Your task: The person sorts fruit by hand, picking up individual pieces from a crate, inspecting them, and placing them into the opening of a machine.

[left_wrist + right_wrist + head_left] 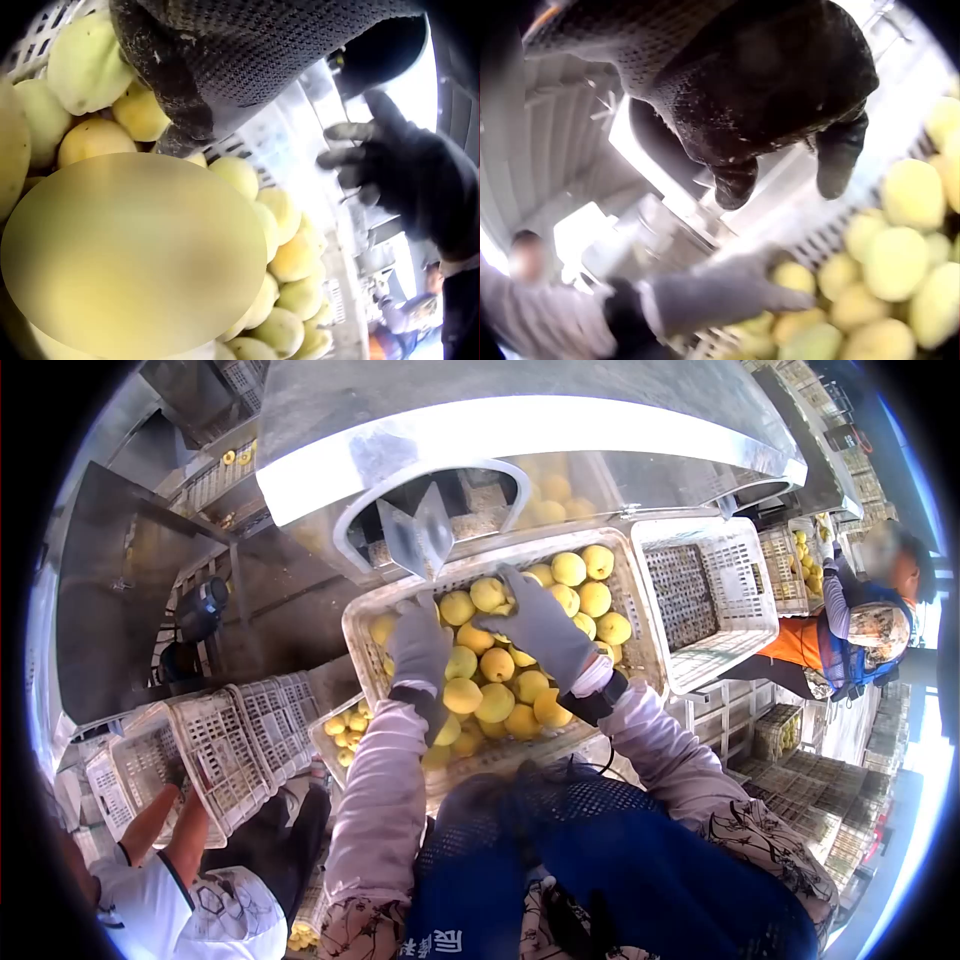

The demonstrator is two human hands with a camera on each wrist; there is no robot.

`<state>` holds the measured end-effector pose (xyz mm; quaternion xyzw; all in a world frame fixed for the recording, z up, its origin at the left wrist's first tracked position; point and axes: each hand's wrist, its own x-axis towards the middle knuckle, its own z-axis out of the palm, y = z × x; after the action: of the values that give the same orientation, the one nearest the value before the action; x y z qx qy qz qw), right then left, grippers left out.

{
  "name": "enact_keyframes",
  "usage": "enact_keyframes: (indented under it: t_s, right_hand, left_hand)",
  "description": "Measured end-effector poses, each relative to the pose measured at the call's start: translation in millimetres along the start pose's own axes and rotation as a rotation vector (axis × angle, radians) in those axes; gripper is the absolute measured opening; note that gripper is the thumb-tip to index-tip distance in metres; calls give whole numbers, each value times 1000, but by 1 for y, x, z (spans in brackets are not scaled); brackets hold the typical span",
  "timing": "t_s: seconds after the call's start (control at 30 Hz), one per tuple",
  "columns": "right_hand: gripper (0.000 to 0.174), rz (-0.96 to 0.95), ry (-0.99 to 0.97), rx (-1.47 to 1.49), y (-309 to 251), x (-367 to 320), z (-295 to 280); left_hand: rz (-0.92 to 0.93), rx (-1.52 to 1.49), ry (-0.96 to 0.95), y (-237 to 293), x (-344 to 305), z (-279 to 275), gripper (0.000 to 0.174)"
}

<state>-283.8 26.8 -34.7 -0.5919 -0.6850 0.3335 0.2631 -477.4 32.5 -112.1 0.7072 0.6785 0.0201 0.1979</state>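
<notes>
Round yellow fruits that look like peaches (494, 703) fill a plastic crate (646, 632) in front of the person. My gloved left hand (421, 645) reaches down at the crate's left side, fingers among the fruits. In the right wrist view, the thumb and fingers of this left hand (712, 294) lie close around one peach (793, 277). Over the middle of the fruits is my gloved right hand (540, 625). In the left wrist view, the right hand (420, 169) shows spread fingers with nothing between them. One large blurred peach (135, 255) fills the near foreground there.
A metal machine with a chute (425, 525) stands just behind the crate. To the right sits another white crate (705, 595). A person in an orange and blue outfit (850, 630) works at the far right. At lower left, another person's arms (185, 830) reach to stacked crates (225, 750).
</notes>
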Motion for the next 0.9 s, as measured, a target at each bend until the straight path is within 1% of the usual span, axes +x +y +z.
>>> enact_keyframes:
  t_s: [0.03,0.07,0.1,0.13,0.17,0.2,0.23,0.27,0.3,0.33,0.37,0.4,0.43,0.47,0.5,0.53,0.57,0.6,0.63,0.7,0.73,0.77,0.83,0.87,0.9]
  right_hand:
    - [71,5,-16,-183,31,-15,9]
    - [71,10,-30,-363,41,-24,12]
    - [71,14,-26,-357,50,-24,17]
    - [68,-3,-118,-554,51,-22,24]
    - [65,-21,-211,-749,51,-19,32]
    - [60,-123,-195,-805,74,-15,49]
    - [60,-117,-194,-796,75,-20,47]
    - [56,-128,-205,-706,74,-21,41]
    - [52,-138,-215,-617,73,-23,36]
    - [60,-143,-184,-417,88,-27,33]
    - [60,-140,-189,-414,87,-30,29]
    - [58,-101,-204,-321,86,-33,25]
    - [56,-61,-216,-230,78,-35,18]
    - [41,-25,-294,-326,56,-38,8]
    - [41,-30,-291,-327,59,-40,17]
    - [43,-94,-262,-401,65,-39,30]
    - [44,-157,-236,-475,62,-37,35]
    - [61,-128,-350,-524,63,-28,35]
    - [61,-136,-348,-527,60,-27,32]
    - [64,214,-296,225,59,-26,16]
    - [70,244,-354,441,52,-30,3]
    - [70,248,-351,439,52,-38,-1]
    - [76,44,-314,404,45,-47,-7]
    - [75,51,-326,503,28,-52,-12]
    - [75,37,-326,500,8,-57,-16]
  left_hand:
    - [3,4,-16,0,3,12,64]
    - [-37,108,16,0,7,27,59]
    - [-78,211,60,-1,15,38,53]
    - [28,147,62,-17,24,44,49]
    - [30,157,59,-19,23,36,49]
    - [72,147,51,-19,20,27,51]
    - [116,136,42,-19,17,16,53]
    - [217,-90,132,-22,5,1,57]
    - [225,-85,129,-19,-2,-10,57]
    - [51,-407,-57,-15,-9,-21,60]
    - [-137,-727,-247,-12,-20,-33,62]
    - [-132,-635,-339,-4,-37,-45,66]
    - [-131,-634,-344,-1,-54,-40,66]
    - [15,-567,-294,2,-71,-33,65]
    - [160,-497,-238,6,-82,-26,64]
    - [162,-494,-229,11,-85,-18,64]
    - [255,-343,-150,18,-89,-9,64]
    - [343,-191,-73,23,-94,-1,64]
    - [341,-192,-65,31,-95,-6,64]
    - [150,-316,-269,45,-93,-21,63]
    - [134,-574,-190,29,-105,-19,47]
    - [137,-577,-194,17,-109,-19,47]
    - [-171,-1541,-380,0,-110,-22,61]
    - [22,-1643,-323,-2,-117,-32,61]
    - [31,-1642,-311,-1,-118,-38,61]
